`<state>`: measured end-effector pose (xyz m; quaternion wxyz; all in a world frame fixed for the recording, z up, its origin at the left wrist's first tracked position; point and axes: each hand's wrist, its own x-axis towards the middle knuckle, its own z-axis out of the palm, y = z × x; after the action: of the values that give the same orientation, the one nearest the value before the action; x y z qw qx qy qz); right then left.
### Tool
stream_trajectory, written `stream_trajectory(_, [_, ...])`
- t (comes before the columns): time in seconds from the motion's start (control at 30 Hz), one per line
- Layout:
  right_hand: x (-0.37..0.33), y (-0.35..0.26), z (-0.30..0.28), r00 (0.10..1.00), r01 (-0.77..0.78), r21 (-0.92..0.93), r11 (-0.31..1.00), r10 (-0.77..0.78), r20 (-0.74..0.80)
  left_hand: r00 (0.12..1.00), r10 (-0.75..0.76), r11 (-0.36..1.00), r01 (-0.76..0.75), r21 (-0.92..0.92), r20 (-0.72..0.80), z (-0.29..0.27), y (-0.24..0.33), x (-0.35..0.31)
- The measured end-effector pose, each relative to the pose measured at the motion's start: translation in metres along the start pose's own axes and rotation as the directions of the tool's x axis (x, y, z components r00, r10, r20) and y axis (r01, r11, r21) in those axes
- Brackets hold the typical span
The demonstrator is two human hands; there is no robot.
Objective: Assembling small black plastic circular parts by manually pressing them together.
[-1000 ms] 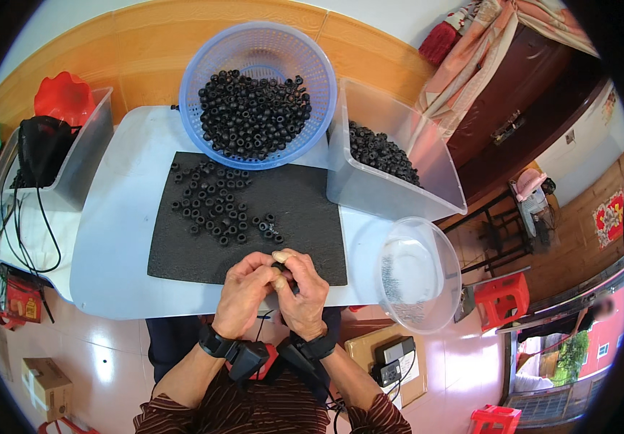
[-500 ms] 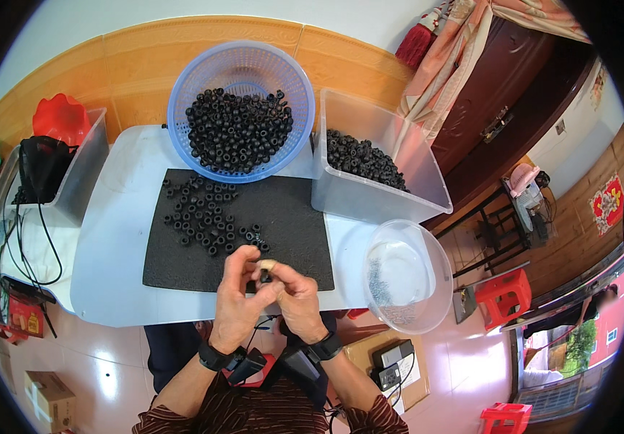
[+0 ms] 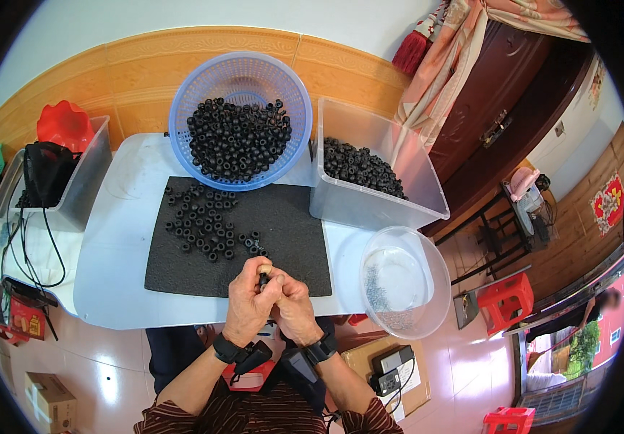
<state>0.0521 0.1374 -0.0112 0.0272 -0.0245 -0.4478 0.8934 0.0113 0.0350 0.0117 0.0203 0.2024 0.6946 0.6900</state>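
My left hand [image 3: 248, 302] and my right hand [image 3: 297, 312] meet over the front edge of the mat, fingers closed. Between their fingertips is a small black piece [image 3: 263, 279], mostly covered by the fingers. A pale covering sits on one fingertip just above it. On the black mat [image 3: 290, 246], ahead of my hands, lie several loose small black ring-shaped parts [image 3: 200, 220]. A few of these, with tiny shiny bits among them, lie just beyond my fingertips.
A blue perforated basket [image 3: 180, 148] of black parts stands at the back. To its right is a clear plastic bin [image 3: 377, 206] with more. A round clear tub [image 3: 438, 289] holding small metallic pieces sits at the table's right edge. Another bin [image 3: 84, 181] stands left.
My hands have drawn closer together around the small black piece, the right hand's fingers now tucked in against the left. The whole view has shifted slightly. The loose parts stay put.
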Motion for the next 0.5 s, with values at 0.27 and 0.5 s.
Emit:
stream_trajectory(0.27, [-0.001, 0.005, 0.004, 0.984, 0.154, -0.279, 0.948, -0.171, -0.04, 0.999, 0.0, 0.994, -0.005, -0.107, -0.046, 0.002, -0.001, -0.005])
stream_trajectory(0.5, [-0.004, -0.024, 0.022, 0.859, 0.385, -0.719, 0.579, -0.51, 0.05, 0.977, -0.212, 0.916, 0.204, -0.345, 0.015, -0.015, 0.016, -0.02])
